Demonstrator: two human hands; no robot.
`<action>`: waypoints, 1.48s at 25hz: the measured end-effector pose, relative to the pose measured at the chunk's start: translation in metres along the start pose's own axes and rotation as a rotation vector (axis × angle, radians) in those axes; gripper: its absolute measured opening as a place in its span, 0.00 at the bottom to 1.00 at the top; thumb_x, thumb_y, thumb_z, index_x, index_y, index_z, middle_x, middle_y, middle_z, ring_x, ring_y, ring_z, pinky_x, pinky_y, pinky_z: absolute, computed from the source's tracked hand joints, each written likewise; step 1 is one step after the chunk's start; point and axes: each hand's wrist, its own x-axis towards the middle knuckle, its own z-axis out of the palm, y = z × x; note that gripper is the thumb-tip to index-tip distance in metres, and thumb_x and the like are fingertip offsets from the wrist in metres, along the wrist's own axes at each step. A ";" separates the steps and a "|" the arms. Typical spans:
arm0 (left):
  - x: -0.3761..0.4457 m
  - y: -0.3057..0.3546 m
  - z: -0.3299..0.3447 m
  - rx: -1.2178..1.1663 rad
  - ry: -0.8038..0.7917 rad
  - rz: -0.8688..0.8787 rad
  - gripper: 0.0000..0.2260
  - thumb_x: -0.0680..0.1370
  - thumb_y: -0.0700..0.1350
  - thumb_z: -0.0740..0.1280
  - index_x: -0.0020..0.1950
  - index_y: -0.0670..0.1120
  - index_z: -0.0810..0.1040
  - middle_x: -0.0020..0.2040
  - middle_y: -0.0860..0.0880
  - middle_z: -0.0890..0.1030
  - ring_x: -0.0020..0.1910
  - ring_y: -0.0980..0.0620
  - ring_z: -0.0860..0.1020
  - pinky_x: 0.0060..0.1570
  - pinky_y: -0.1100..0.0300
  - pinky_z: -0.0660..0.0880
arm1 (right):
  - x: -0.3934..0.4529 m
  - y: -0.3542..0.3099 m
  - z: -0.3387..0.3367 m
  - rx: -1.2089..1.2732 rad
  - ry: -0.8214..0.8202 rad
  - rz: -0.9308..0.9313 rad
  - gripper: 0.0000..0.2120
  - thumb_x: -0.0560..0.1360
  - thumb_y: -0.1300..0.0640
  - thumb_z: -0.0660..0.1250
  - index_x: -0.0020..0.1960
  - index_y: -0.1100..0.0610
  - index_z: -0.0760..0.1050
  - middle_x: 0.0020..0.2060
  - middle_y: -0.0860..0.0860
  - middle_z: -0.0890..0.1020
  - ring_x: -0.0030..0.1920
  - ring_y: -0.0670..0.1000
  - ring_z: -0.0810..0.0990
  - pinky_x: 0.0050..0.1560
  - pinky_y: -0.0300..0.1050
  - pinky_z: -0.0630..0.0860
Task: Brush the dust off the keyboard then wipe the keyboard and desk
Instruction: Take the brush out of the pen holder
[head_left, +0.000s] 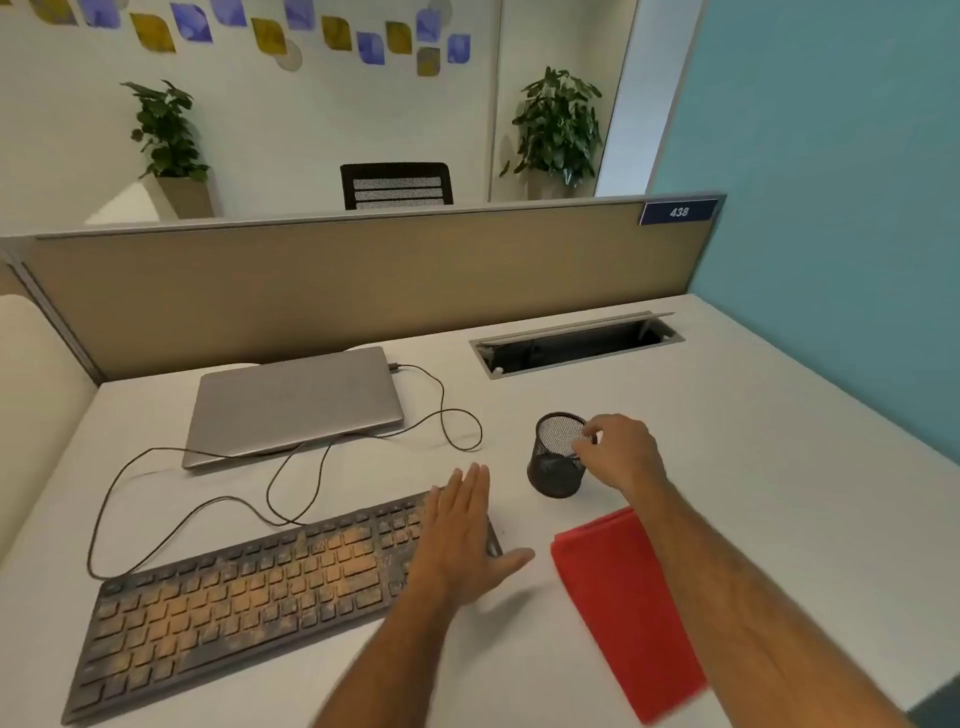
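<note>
A dark keyboard (234, 597) coated with orange-brown dust lies at an angle on the white desk (769, 457). My left hand (462, 535) is flat over the keyboard's right end, fingers straight and holding nothing. A black mesh pen cup (553, 475) stands to the right of the keyboard. My right hand (618, 452) is at the cup's right side, its curled fingers pinching the rim. A folded red cloth (613, 597) lies on the desk under my right forearm. No brush shows in this view.
A closed grey laptop (296, 405) sits behind the keyboard, and a thin black cable (447, 410) loops between them. An open cable hatch (576, 345) is set into the desk at the back right. A beige partition (363, 280) and a teal wall (831, 208) bound the desk.
</note>
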 end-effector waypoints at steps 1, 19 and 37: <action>0.009 0.005 0.002 -0.050 0.009 -0.006 0.49 0.76 0.72 0.59 0.81 0.48 0.36 0.82 0.49 0.39 0.80 0.49 0.37 0.78 0.49 0.37 | 0.005 -0.001 0.000 -0.008 -0.046 0.026 0.13 0.73 0.51 0.69 0.55 0.55 0.80 0.52 0.51 0.83 0.47 0.51 0.80 0.46 0.43 0.78; 0.105 0.055 0.043 -0.768 0.057 -0.210 0.41 0.65 0.47 0.82 0.73 0.51 0.65 0.60 0.54 0.79 0.56 0.58 0.78 0.49 0.73 0.73 | 0.041 -0.004 0.009 -0.095 -0.299 0.111 0.14 0.68 0.56 0.71 0.52 0.60 0.76 0.46 0.56 0.82 0.40 0.53 0.80 0.30 0.39 0.76; 0.086 0.047 -0.004 -0.626 -0.055 -0.285 0.45 0.73 0.38 0.73 0.82 0.49 0.49 0.82 0.49 0.52 0.80 0.48 0.55 0.73 0.56 0.61 | 0.012 -0.022 -0.011 0.580 0.481 -0.276 0.09 0.73 0.57 0.71 0.52 0.58 0.81 0.43 0.51 0.84 0.41 0.44 0.81 0.42 0.32 0.75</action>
